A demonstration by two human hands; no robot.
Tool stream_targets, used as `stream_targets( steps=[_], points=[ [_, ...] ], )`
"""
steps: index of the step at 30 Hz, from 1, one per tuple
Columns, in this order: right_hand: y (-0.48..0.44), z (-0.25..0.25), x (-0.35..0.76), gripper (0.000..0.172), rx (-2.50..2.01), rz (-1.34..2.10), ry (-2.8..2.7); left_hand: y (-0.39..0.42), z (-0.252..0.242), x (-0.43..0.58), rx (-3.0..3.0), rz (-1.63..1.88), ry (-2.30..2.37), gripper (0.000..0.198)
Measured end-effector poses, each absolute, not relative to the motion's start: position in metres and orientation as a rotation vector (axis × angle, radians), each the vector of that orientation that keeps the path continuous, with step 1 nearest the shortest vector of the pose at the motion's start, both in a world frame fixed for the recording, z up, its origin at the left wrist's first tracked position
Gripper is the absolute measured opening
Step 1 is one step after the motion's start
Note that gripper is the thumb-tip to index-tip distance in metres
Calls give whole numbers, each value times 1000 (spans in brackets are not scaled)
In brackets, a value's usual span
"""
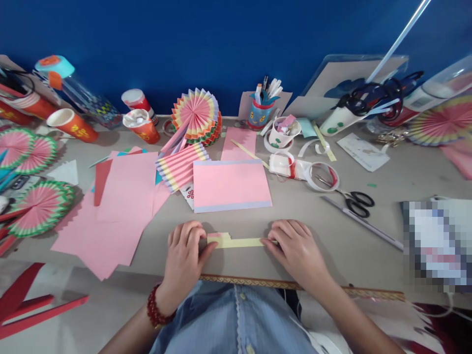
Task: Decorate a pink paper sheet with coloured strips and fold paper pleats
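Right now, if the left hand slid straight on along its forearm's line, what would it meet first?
Probably the pink sheet with lilac edges, ahead of the left hand, though it might pass just above.

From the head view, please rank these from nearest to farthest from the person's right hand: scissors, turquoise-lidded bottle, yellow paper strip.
1. Yellow paper strip: touching the right hand, on its left.
2. Scissors: forward and right.
3. Turquoise-lidded bottle: far left, at the back.
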State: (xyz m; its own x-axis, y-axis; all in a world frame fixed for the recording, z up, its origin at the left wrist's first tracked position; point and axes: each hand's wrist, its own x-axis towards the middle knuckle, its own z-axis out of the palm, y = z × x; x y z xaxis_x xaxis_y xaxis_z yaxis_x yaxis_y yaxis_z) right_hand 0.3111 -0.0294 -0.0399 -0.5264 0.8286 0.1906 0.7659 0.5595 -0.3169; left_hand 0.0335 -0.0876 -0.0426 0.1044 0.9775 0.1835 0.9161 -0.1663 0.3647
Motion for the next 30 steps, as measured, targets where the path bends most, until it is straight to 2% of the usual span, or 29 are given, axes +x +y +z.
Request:
stream_targets(
  steps=[6,11,14,30],
  points=[
    [-28,-38,312,25,-1331,295,-2486,-85,-44,33,2376,543,1810,12],
    [-29,-39,313,27,-1343,322,-2467,-78,-42,31,2629,474,1509,47],
    [-32,-40,313,26,-1369,344,-2426,-74,-39,31,2709,391,1364,59],
    [-32,-41,315,22,-1464,311,-2460,-73,-40,30,2701,261,1309,65]
  ],
)
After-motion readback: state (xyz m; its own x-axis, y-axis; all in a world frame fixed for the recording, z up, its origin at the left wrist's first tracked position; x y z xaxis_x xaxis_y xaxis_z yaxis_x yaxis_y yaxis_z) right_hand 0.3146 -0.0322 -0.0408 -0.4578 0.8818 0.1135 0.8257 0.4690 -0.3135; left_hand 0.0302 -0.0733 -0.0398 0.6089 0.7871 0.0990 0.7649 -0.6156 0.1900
